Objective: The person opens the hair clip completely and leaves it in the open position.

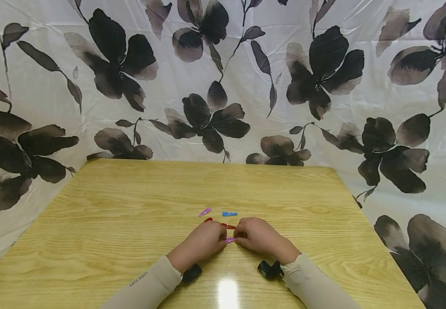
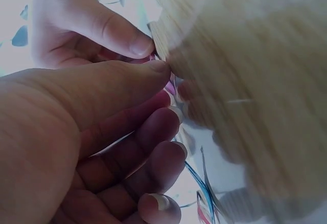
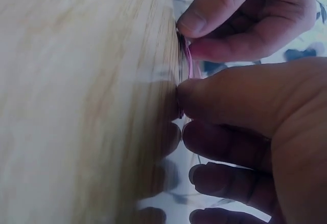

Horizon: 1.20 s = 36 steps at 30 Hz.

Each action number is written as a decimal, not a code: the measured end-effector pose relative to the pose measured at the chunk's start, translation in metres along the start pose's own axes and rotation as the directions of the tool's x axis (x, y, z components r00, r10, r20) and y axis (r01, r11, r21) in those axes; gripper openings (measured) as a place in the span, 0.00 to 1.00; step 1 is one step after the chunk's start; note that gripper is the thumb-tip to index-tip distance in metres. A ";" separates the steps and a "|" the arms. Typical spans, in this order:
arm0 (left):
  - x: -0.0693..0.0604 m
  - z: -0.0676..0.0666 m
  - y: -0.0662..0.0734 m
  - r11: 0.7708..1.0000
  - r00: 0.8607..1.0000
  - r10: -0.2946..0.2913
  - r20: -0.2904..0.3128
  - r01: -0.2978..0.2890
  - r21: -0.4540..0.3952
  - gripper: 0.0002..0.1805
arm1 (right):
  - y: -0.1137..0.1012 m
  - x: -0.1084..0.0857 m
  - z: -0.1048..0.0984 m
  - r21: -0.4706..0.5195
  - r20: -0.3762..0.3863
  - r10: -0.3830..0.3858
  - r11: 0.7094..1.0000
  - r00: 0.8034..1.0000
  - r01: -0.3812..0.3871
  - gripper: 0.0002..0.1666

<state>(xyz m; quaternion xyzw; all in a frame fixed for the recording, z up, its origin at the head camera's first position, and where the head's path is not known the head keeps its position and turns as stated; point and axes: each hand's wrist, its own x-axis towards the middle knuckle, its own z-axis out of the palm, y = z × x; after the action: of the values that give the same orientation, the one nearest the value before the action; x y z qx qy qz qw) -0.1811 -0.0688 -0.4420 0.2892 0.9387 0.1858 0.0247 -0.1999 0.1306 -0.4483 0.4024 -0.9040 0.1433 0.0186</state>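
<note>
Beige sleeves [image 1: 149,285] lie nearest; a pink clip [image 1: 230,240] sits between left hand [image 1: 205,240] and right hand [image 1: 260,237], pinched in each narrow grip.

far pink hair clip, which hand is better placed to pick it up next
Probably the left hand: the far pink hair clip lies just beyond it, the right hand farther across. Both hands pinch the near pink hair clip, though.

Snap hair clips [image 1: 229,213] were pink, blue and red, tabletop [image 1: 138,201] yellow wood grain, backdrop cloth [image 1: 261,98] white with black-brown florals, sleeves [image 1: 151,287] beige, left one dark-lettered, wrist cameras [image 1: 192,274] black.
</note>
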 end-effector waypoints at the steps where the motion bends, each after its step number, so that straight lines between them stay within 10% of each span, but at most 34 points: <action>1: 0.000 0.000 0.000 1.000 1.000 0.001 -0.002 -0.001 0.004 0.09 | 0.000 0.000 0.000 -0.006 -0.007 -0.003 1.000 1.000 0.003 0.04; 15: 0.000 -0.002 0.002 1.000 1.000 -0.010 -0.020 0.010 0.014 0.12 | -0.001 -0.001 0.003 -0.035 -0.039 0.007 0.999 0.999 -0.008 0.04; 36: 0.001 0.000 -0.004 0.983 0.983 -0.110 -0.147 0.087 -0.160 0.08 | 0.006 0.000 -0.001 0.243 -0.028 0.174 0.956 0.984 -0.163 0.03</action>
<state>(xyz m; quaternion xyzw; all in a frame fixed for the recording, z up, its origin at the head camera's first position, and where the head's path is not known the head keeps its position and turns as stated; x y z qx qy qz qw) -0.1844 -0.0712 -0.4429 0.2242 0.9340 0.2775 -0.0173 -0.2042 0.1349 -0.4486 0.3195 -0.9103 0.2623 -0.0202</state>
